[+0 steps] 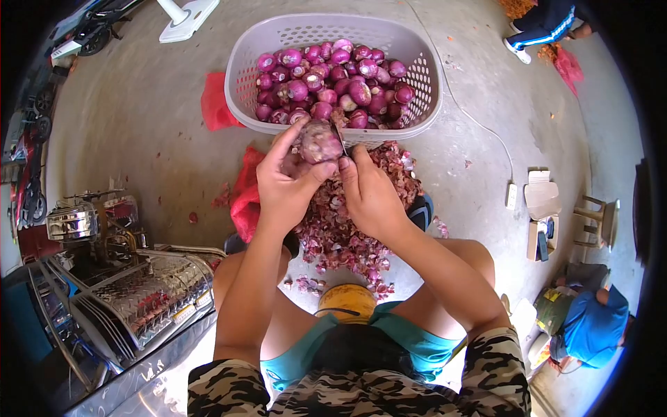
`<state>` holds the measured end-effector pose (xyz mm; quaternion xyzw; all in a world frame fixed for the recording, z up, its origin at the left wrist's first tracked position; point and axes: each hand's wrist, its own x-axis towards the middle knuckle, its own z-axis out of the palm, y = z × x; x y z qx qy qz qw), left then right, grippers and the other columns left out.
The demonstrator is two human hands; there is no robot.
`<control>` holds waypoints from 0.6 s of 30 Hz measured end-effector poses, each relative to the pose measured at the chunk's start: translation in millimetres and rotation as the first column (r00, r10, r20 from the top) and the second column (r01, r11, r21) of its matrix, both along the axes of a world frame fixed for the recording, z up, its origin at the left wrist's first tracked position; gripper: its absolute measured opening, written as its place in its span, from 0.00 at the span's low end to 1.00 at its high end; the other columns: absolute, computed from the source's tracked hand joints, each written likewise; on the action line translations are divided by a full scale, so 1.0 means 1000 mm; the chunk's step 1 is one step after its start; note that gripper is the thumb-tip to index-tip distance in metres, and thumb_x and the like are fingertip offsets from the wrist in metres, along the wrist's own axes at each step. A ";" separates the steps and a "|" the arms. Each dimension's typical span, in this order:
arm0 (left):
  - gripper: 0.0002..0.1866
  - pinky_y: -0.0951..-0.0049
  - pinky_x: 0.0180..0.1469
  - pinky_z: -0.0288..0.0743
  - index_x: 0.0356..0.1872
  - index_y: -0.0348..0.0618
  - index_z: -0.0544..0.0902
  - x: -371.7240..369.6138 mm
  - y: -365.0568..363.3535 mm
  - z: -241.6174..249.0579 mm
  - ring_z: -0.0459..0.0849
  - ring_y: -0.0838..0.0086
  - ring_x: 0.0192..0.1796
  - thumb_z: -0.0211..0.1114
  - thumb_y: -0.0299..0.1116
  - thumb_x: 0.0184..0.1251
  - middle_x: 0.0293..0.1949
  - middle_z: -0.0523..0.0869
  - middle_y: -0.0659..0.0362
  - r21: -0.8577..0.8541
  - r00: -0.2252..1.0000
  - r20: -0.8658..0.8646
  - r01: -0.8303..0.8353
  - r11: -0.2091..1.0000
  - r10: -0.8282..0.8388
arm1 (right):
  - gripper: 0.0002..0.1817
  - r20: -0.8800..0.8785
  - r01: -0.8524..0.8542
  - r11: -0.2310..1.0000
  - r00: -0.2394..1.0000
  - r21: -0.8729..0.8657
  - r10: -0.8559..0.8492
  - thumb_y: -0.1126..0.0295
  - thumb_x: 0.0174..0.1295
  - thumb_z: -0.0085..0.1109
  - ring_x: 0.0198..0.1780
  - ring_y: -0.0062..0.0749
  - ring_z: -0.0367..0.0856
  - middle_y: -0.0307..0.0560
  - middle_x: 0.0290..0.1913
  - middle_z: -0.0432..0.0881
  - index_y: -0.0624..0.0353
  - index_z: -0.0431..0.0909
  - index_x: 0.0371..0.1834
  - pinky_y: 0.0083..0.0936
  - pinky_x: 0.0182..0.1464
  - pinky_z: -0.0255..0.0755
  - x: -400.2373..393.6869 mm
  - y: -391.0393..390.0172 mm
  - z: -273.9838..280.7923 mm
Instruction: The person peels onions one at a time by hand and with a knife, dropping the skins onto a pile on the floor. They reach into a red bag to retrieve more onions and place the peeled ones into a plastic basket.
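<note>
A large red onion is gripped in my left hand, its mottled pale-purple side facing up. My right hand is closed around the handle of a small knife, whose dark blade lies along the onion's right side. Both hands are above a heap of dry onion skins on the floor. Just beyond them stands a grey plastic basket holding many shiny purple onions. The knife handle is mostly hidden by my fingers.
Red mesh bags lie left of the skins. A white cable runs along the floor to a power strip on the right. An open cardboard box and a wooden stool are farther right. A metal sidecar stands left; other people are right.
</note>
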<state>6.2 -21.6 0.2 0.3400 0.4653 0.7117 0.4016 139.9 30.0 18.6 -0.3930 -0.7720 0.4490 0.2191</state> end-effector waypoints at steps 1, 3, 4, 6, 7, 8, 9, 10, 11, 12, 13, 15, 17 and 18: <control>0.31 0.71 0.59 0.72 0.62 0.27 0.65 -0.002 0.000 -0.001 0.78 0.71 0.54 0.68 0.23 0.58 0.55 0.77 0.52 0.014 0.994 -0.108 0.011 1.000 -0.010 | 0.15 -0.024 0.003 1.000 1.000 -0.007 -0.004 0.63 0.71 0.40 0.33 0.70 0.75 0.72 0.27 0.76 0.67 0.61 0.42 0.56 0.35 0.66 0.000 0.000 0.000; 0.31 0.70 0.59 0.72 0.62 0.28 0.65 0.000 -0.003 -0.003 0.78 0.71 0.55 0.67 0.23 0.58 0.55 0.77 0.52 -0.034 0.995 0.098 0.006 0.999 -0.002 | 0.15 -0.067 0.009 1.000 0.998 -0.023 -0.011 0.62 0.71 0.39 0.34 0.70 0.75 0.73 0.27 0.76 0.68 0.60 0.42 0.56 0.35 0.65 0.001 -0.001 0.001; 0.31 0.70 0.59 0.72 0.62 0.28 0.65 0.002 -0.003 -0.003 0.77 0.70 0.55 0.67 0.23 0.58 0.55 0.77 0.52 -0.055 0.980 0.200 0.012 0.998 -0.001 | 0.15 -0.048 -0.004 0.999 0.999 -0.039 0.002 0.62 0.71 0.39 0.34 0.70 0.75 0.73 0.27 0.76 0.68 0.60 0.43 0.56 0.35 0.65 0.001 0.000 0.001; 0.31 0.70 0.59 0.72 0.63 0.28 0.65 0.004 -0.003 -0.001 0.77 0.71 0.55 0.67 0.22 0.58 0.55 0.77 0.52 -0.068 0.960 0.280 0.018 0.998 0.001 | 0.16 -0.010 -0.023 0.997 1.000 -0.075 0.022 0.62 0.72 0.38 0.35 0.70 0.75 0.73 0.28 0.76 0.68 0.60 0.43 0.56 0.35 0.66 0.000 0.000 0.002; 0.31 0.70 0.59 0.72 0.63 0.28 0.65 0.005 -0.003 0.000 0.77 0.71 0.55 0.67 0.22 0.59 0.55 0.77 0.52 -0.075 0.948 0.319 0.021 0.997 0.004 | 0.16 -0.006 -0.020 0.997 1.000 -0.080 0.020 0.61 0.72 0.38 0.35 0.71 0.75 0.73 0.28 0.76 0.68 0.59 0.43 0.56 0.36 0.66 0.000 -0.001 0.001; 0.31 0.70 0.59 0.72 0.63 0.28 0.65 0.004 -0.003 -0.001 0.77 0.71 0.55 0.67 0.22 0.59 0.55 0.77 0.52 -0.078 0.957 0.290 0.023 0.997 0.001 | 0.16 -0.005 -0.022 0.996 1.000 -0.083 0.021 0.61 0.72 0.38 0.35 0.71 0.75 0.74 0.28 0.76 0.68 0.59 0.43 0.56 0.36 0.66 0.000 -0.002 0.001; 0.31 0.71 0.59 0.72 0.63 0.28 0.65 0.002 -0.002 -0.002 0.77 0.71 0.55 0.67 0.22 0.59 0.55 0.77 0.52 -0.080 0.966 0.260 0.021 0.997 0.000 | 0.16 -0.004 -0.026 0.996 1.000 -0.086 0.026 0.61 0.72 0.37 0.36 0.71 0.75 0.74 0.28 0.76 0.68 0.59 0.43 0.56 0.36 0.66 -0.001 -0.002 0.000; 0.31 0.71 0.59 0.71 0.63 0.28 0.65 0.000 -0.002 -0.003 0.77 0.72 0.55 0.67 0.22 0.59 0.55 0.77 0.52 -0.082 0.973 0.230 0.017 0.997 0.002 | 0.16 0.001 -0.026 0.994 1.000 -0.102 0.026 0.61 0.72 0.37 0.36 0.71 0.75 0.74 0.29 0.76 0.68 0.59 0.43 0.56 0.36 0.66 -0.001 -0.001 0.001; 0.31 0.71 0.59 0.71 0.63 0.27 0.65 -0.001 -0.003 -0.003 0.77 0.72 0.55 0.67 0.22 0.59 0.55 0.77 0.52 -0.073 0.978 0.210 0.024 0.997 -0.008 | 0.16 0.005 -0.024 0.993 1.000 -0.117 0.025 0.61 0.72 0.37 0.36 0.71 0.75 0.74 0.29 0.76 0.68 0.59 0.43 0.56 0.36 0.66 -0.001 0.000 0.001; 0.31 0.71 0.59 0.71 0.63 0.27 0.65 -0.002 -0.003 -0.003 0.77 0.72 0.55 0.67 0.22 0.59 0.55 0.77 0.52 -0.064 0.982 0.190 0.031 0.997 -0.019 | 0.16 0.011 -0.020 0.991 1.000 -0.133 0.022 0.61 0.72 0.37 0.36 0.71 0.75 0.74 0.29 0.76 0.68 0.59 0.43 0.56 0.36 0.66 0.000 0.001 0.001; 0.31 0.71 0.59 0.70 0.63 0.27 0.65 -0.002 -0.002 -0.003 0.77 0.72 0.55 0.67 0.22 0.59 0.55 0.77 0.52 -0.055 0.985 0.172 0.041 0.998 -0.031 | 0.17 -0.002 -0.020 0.991 1.000 -0.131 0.020 0.61 0.72 0.37 0.35 0.69 0.75 0.72 0.28 0.75 0.68 0.60 0.43 0.53 0.36 0.66 -0.001 0.002 0.000; 0.30 0.71 0.60 0.70 0.62 0.28 0.65 -0.001 -0.002 -0.003 0.78 0.72 0.55 0.66 0.23 0.59 0.55 0.77 0.52 -0.050 0.990 0.141 0.031 0.998 -0.023 | 0.17 -0.026 -0.017 0.992 1.000 -0.127 0.014 0.60 0.73 0.36 0.34 0.65 0.74 0.67 0.26 0.73 0.68 0.61 0.45 0.47 0.36 0.65 -0.001 0.003 -0.001; 0.30 0.71 0.60 0.70 0.62 0.28 0.66 -0.001 -0.002 -0.003 0.78 0.72 0.54 0.66 0.23 0.60 0.54 0.77 0.52 -0.050 0.990 0.144 0.021 0.999 -0.014 | 0.17 -0.036 -0.016 0.994 0.999 -0.107 0.012 0.60 0.73 0.36 0.34 0.66 0.74 0.68 0.27 0.73 0.68 0.61 0.44 0.48 0.37 0.65 -0.002 0.002 -0.003; 0.29 0.71 0.59 0.70 0.62 0.28 0.66 -0.001 -0.002 -0.003 0.78 0.72 0.54 0.66 0.23 0.60 0.54 0.77 0.52 -0.052 0.987 0.161 0.020 0.998 -0.011 | 0.17 -0.043 -0.016 0.995 0.999 -0.097 0.012 0.60 0.73 0.36 0.34 0.66 0.74 0.68 0.27 0.73 0.68 0.61 0.43 0.48 0.37 0.65 -0.003 0.002 -0.004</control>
